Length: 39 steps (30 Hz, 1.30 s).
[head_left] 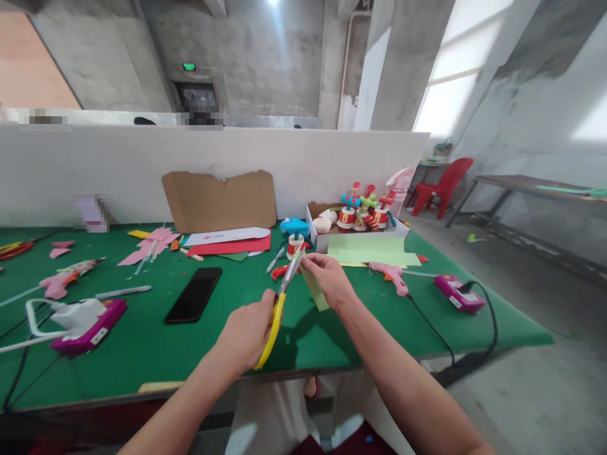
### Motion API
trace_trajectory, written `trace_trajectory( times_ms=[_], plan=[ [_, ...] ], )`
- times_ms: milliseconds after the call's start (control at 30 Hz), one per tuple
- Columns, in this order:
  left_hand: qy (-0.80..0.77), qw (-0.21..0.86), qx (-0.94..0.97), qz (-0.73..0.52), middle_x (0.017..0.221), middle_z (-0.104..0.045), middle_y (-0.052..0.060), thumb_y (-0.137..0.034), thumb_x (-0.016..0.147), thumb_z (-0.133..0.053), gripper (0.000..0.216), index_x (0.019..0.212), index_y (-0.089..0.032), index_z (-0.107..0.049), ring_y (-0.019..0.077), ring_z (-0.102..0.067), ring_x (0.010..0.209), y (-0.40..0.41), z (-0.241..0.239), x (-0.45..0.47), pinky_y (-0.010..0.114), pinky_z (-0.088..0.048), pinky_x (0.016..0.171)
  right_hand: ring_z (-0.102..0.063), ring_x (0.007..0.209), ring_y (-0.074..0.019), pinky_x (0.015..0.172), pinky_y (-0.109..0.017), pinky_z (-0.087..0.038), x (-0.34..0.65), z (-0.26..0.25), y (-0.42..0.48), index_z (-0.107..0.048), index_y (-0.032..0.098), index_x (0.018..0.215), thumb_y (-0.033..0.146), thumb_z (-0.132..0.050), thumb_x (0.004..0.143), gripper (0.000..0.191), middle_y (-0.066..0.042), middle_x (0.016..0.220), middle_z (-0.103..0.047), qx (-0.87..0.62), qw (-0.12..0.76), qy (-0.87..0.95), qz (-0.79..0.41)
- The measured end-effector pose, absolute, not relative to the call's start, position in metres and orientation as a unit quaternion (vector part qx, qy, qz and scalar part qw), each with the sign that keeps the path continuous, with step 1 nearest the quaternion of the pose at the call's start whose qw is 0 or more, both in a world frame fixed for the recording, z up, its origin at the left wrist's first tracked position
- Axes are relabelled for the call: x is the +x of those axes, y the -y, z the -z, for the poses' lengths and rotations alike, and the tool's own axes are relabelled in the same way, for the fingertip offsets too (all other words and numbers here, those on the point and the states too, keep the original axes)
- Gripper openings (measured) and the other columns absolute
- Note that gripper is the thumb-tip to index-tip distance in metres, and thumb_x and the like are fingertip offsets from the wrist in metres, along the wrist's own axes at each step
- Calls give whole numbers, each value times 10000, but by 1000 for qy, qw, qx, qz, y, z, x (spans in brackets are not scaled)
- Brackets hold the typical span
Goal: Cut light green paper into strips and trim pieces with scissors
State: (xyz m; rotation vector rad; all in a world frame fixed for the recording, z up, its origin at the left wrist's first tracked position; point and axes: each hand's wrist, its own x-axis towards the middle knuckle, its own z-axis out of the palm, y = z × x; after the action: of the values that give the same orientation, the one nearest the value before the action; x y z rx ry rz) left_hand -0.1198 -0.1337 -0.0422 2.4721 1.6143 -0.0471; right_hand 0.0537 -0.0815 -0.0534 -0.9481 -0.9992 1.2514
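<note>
My left hand [250, 330] is closed around the yellow handles of a pair of scissors [271, 338], whose metal blades point up and away from me. Between finger and thumb, my right hand [327, 276] pinches a strip of pale green paper [313, 289] that hangs down over the table. The blade tips are close to the top of the strip, by the right fingertips; whether they touch the paper I cannot make out. Just behind the tips stands a small paper-cup figure [295, 243] with dark coiled arms. A red object [279, 272] lies beside the blades.
A black phone [193, 295] lies left of my hands. Pink glue guns [389, 275] and purple power strips [459, 294] with cables sit on both sides. Light green sheets [367, 249] lie before a box [312, 229] of cup figures. A cardboard piece [222, 202] leans on the white partition [227, 148].
</note>
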Motion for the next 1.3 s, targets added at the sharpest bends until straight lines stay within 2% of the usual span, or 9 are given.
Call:
trace_trajectory(
  times_ms=[200, 400, 567, 967, 1300],
  plan=[
    [-559, 61, 827, -2, 976, -704, 121, -234, 937, -331, 224, 1141, -166, -396, 280, -688, 890, 76, 36, -99, 324, -466, 688, -543, 561, -115, 574, -244, -404, 67, 45, 31, -687, 167, 640, 517, -816, 529, 389, -6, 591, -656, -380, 637, 429, -515],
    [-529, 82, 845, -15, 937, -704, 109, -240, 932, -334, 218, 1126, -179, -412, 280, -688, 877, 47, 47, -85, 327, -464, 690, -520, 546, -115, 549, -242, -377, 84, 54, 17, -678, 168, 611, 511, -799, 572, 366, -8, 584, -648, -387, 653, 416, -500],
    [-515, 98, 852, -14, 929, -700, 98, -235, 921, -336, 189, 1081, -190, -426, 259, -686, 866, 40, 54, -80, 303, -449, 682, -499, 520, -118, 520, -239, -349, 90, 64, 15, -683, 181, 619, 511, -794, 558, 354, 4, 538, -629, -404, 646, 398, -511],
    [-516, 88, 852, 9, 924, -698, 95, -220, 895, -358, 293, 1179, -177, -415, 248, -684, 877, 37, 65, -78, 287, -438, 684, -515, 555, -116, 535, -235, -359, 97, 65, 18, -707, 175, 636, 491, -797, 575, 334, -3, 599, -656, -421, 645, 392, -503],
    [-512, 100, 853, 1, 938, -698, 108, -204, 894, -335, 344, 1229, -160, -397, 260, -679, 878, 37, 70, -80, 321, -462, 716, -552, 576, -136, 548, -247, -394, 96, 70, 16, -721, 176, 665, 484, -789, 591, 325, -12, 603, -666, -432, 639, 401, -494]
  ],
)
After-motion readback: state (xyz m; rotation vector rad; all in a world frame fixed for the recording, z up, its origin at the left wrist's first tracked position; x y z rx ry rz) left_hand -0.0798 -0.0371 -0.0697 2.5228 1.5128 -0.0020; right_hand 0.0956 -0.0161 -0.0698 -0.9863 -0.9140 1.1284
